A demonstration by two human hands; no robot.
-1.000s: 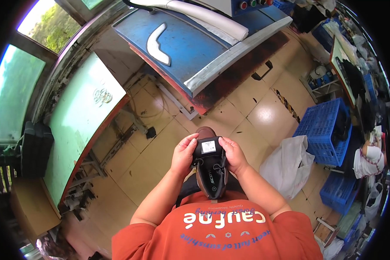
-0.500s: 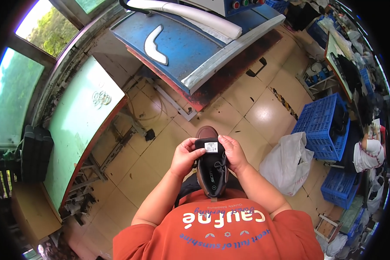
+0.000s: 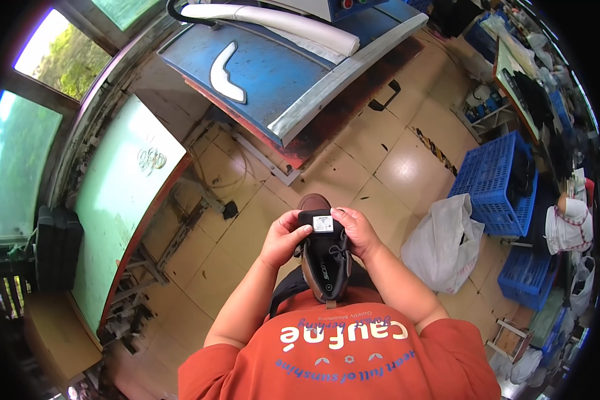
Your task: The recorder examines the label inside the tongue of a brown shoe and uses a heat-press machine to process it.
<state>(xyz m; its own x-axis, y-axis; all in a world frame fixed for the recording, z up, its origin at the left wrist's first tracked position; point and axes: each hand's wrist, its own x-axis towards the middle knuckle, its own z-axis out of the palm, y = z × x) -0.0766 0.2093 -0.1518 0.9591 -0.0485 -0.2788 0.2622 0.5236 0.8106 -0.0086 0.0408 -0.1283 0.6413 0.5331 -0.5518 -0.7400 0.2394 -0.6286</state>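
Note:
I hold a brown and black shoe [image 3: 327,270] in front of my chest, toe pointing away from me. My left hand [image 3: 283,238] grips its left side and my right hand [image 3: 357,231] grips its right side. Both thumbs press the black tongue [image 3: 317,220] forward, showing a small white label [image 3: 323,224] on it. The laces and the inside of the shoe face up toward me.
A blue work table [image 3: 273,73] with a white curved piece [image 3: 225,73] and a long white roll [image 3: 280,23] stands ahead. A pale green table [image 3: 123,200] is at the left. Blue crates [image 3: 497,183] and a white plastic bag [image 3: 443,243] sit on the tiled floor at the right.
The shoe and both hands have stayed at my chest. My thumbs have pulled the tongue further out, so the white label shows more fully.

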